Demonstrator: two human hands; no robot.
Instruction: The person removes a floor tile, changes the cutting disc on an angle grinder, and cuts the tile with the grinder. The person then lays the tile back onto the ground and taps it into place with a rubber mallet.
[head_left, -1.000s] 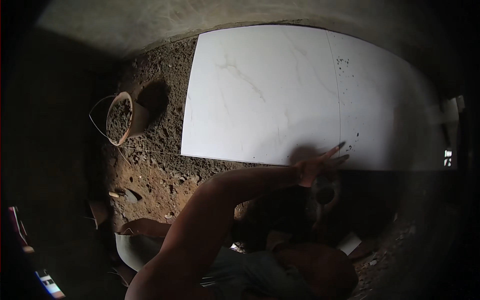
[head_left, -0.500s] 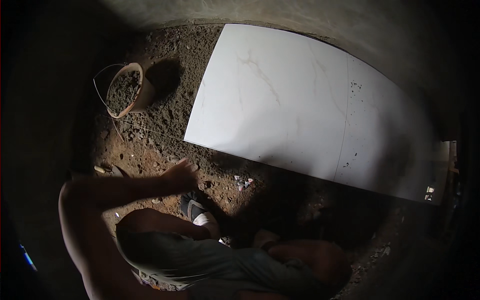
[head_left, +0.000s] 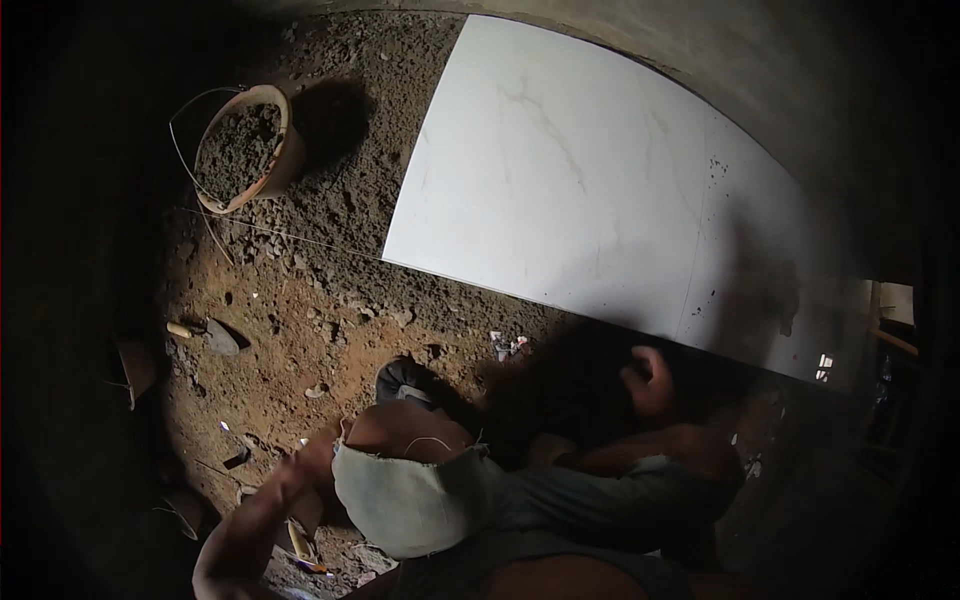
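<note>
My left hand (head_left: 322,452) is low beside my bent left knee, smeared by motion, so its fingers cannot be made out. Just off the near edge of the white marbled tiles (head_left: 545,170), my right hand (head_left: 650,383) is raised in shadow. Its fingers are loosely bent and apart, with nothing seen in them. A trowel (head_left: 222,338) with a pale handle lies on the dirt at the left, away from both hands.
A bucket (head_left: 287,165) of dark mortar stands at the far left on spread mortar (head_left: 365,190). A thin string (head_left: 290,236) runs to the tile's near-left corner. Scraps of litter (head_left: 507,346) lie before the tiles. A wall (head_left: 800,90) curves behind.
My left hand has drawn back from over the dirt to beside my knee. My right hand has come into sight near the tile edge. The view has shifted, showing the trowel fully.
</note>
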